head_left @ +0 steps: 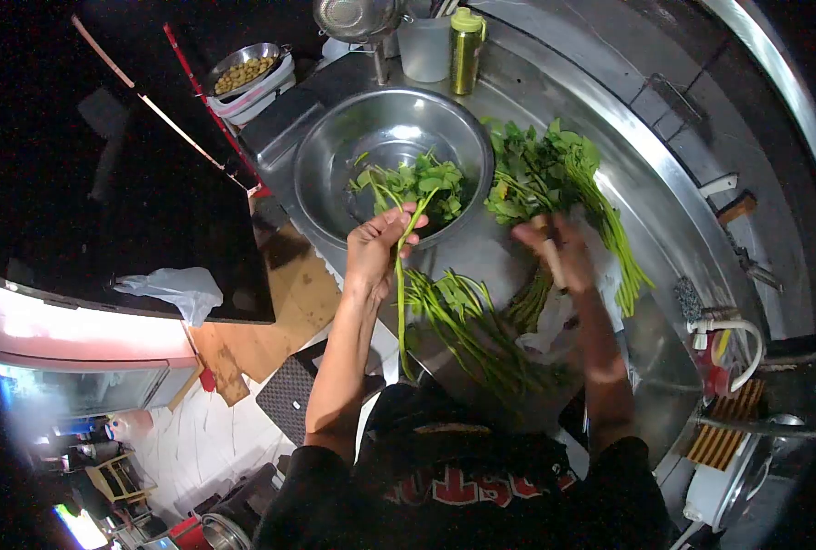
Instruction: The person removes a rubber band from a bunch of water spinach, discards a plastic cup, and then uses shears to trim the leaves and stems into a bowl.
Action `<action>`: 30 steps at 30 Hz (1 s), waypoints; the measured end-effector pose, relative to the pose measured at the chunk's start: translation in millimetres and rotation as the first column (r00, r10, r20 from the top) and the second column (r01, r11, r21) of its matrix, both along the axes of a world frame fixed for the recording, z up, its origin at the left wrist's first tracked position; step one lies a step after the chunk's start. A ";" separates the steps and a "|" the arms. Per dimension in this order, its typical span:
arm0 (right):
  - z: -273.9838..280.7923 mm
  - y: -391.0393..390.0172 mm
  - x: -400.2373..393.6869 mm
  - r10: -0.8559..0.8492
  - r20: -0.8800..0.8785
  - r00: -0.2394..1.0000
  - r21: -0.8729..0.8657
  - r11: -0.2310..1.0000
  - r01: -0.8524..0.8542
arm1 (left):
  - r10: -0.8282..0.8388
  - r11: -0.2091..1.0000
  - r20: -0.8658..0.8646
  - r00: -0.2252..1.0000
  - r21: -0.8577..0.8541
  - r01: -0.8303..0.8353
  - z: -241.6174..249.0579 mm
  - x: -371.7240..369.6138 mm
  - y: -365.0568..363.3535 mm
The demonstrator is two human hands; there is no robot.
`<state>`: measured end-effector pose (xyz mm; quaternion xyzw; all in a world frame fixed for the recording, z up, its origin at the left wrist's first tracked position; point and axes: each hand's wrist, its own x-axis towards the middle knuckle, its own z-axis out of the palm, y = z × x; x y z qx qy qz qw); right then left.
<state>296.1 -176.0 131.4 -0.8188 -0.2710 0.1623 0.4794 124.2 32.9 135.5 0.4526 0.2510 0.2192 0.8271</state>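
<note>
My left hand (pixel 377 249) is closed around a long green vegetable stalk (pixel 402 316), held upright over the near rim of a steel basin (pixel 309 183). Inside the basin lie leafy green tops (pixel 435 174). My right hand (pixel 568 252) is smeared by motion, beside a bunch of leafy greens (pixel 532 170) on the steel counter. A tan, stick-like shape (pixel 551 249) shows in its grip, too blurred to name. Between my forearms lies a heap of cut green stalks (pixel 458 316), partly in shadow.
Behind the basin stand a translucent pitcher (pixel 424 50), a green-capped bottle (pixel 466 55) and a steel colander (pixel 358 16). Small round yellowish items fill a bowl (pixel 246 73) at far left. A white plastic bag (pixel 545 330) lies by my right forearm. A knife (pixel 720 185) rests at right.
</note>
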 end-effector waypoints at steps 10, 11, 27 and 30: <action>-7.8 -112.2 119.3 -0.400 0.660 0.636 -0.250 0.681 0.688 | 0.168 0.955 0.169 0.971 -0.274 -0.118 -24.9 15.4 -116.6; -8.5 -118.4 126.0 -0.411 0.662 0.627 -0.250 0.667 0.702 | 0.149 0.956 0.170 0.974 -0.276 -0.098 -34.1 14.3 -130.6; -116.6 -142.7 192.1 -0.299 0.481 0.824 -0.430 0.739 0.519 | 0.056 0.994 -0.064 0.996 -0.091 -0.061 -89.4 -26.7 -124.2; -118.6 -145.3 194.7 -0.252 0.512 0.821 -0.411 0.767 0.492 | 0.127 0.956 -0.196 0.972 0.284 -0.068 -91.1 -29.1 -119.9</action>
